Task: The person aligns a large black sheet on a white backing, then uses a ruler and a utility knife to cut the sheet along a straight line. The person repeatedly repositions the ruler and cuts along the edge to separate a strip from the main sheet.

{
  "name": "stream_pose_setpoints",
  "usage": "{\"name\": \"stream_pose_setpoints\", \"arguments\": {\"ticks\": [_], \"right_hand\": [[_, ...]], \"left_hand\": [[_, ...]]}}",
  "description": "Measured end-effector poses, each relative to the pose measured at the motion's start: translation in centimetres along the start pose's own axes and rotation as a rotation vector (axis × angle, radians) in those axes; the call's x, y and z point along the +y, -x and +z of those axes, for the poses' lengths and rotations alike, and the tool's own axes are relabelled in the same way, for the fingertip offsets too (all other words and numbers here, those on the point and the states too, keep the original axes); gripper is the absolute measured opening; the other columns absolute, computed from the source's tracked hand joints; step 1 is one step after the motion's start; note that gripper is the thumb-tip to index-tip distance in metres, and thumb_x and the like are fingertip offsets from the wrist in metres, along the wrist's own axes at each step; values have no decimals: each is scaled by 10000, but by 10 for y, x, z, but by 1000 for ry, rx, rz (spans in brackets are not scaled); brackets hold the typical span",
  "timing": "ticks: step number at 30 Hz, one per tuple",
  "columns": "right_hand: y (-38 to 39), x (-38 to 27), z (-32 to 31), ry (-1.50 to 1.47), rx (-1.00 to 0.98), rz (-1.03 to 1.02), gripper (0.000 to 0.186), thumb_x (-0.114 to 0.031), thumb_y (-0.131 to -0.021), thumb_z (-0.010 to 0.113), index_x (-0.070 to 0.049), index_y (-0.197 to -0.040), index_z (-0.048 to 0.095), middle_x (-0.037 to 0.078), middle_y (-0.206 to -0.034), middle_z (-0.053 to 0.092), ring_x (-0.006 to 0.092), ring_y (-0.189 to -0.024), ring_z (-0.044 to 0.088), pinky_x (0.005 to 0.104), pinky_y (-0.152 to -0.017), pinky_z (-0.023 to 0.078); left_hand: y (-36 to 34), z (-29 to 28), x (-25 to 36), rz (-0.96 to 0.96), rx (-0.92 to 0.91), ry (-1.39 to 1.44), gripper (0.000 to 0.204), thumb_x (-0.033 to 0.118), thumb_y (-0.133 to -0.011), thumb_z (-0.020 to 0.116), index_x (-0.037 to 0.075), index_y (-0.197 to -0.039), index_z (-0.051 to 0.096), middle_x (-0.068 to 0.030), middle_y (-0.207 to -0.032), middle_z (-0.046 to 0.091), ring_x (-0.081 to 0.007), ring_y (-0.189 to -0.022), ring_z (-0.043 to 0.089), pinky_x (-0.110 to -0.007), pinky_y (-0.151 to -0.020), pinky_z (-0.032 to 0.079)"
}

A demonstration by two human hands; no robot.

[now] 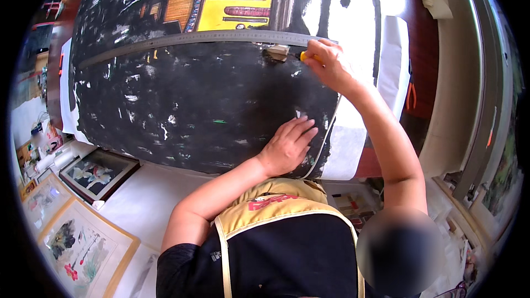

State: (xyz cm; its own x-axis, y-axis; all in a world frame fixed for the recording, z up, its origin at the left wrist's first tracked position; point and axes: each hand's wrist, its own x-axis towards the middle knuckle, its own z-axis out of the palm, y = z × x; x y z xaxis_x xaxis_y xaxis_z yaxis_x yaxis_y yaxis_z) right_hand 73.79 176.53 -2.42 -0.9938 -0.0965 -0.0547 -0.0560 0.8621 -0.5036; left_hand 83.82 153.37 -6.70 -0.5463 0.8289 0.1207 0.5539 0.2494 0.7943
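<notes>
A large painting (221,88) on paper, mostly black with white gaps, lies spread before me. My right hand (331,63), fingers closed, grips a yellow-handled tool (279,52) with a flat, beige-grey head that sits on the black area. Its exact kind I cannot make out. Just beyond the head, a long metal ruler (221,37) lies across the painting; my right fingers are close to its right end. Flat on the black paint nearer to me rests my left hand (289,146), fingers stretched and holding nothing. A white cord (329,127) runs over the painting below my right forearm.
White paper (345,149) shows under the painting's right side. Orange-handled pliers or cutters (411,95) lie on the dark red table at right. Framed flower pictures (98,174) stand at lower left. A long grey rail (479,132) runs along the right.
</notes>
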Motion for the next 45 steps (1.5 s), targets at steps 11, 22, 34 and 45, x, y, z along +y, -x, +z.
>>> {"name": "stream_pose_setpoints", "arguments": {"ticks": [11,22,34,45], "right_hand": [[232,22,-35,-444,727,641,141,-123,-982,686,-36,-1071,620,-16,-842,618,35,-761,538,197,-685,447],[361,37,27,-40,984,852,211,-120,-956,665,-37,-1133,584,112,-967,659,228,-883,650,346,-812,524],[358,57,60,465,747,850,443,-282,-950,699,-23,-1277,548,171,-1276,572,353,-1224,518,440,-1022,418],[378,-60,156,-1387,922,1304,523,-496,-984,636,-32,-1215,569,114,-1083,626,188,-915,616,322,-790,529]], "left_hand": [[109,-83,-25,-478,44,567,213,29,-980,595,4,-1184,650,-105,-1103,669,-185,-1047,678,-302,-896,539],[183,-111,-42,-885,73,700,198,224,-1065,528,56,-1072,633,-25,-957,664,-97,-905,633,-253,-830,505],[317,-108,-89,-1351,1224,1218,698,537,-971,610,49,-1441,446,-120,-1416,510,-263,-1298,484,-474,-1130,341],[284,-184,-84,-806,1229,1124,303,210,-919,671,48,-1174,651,-72,-1160,696,-227,-1042,663,-392,-936,534]]}}
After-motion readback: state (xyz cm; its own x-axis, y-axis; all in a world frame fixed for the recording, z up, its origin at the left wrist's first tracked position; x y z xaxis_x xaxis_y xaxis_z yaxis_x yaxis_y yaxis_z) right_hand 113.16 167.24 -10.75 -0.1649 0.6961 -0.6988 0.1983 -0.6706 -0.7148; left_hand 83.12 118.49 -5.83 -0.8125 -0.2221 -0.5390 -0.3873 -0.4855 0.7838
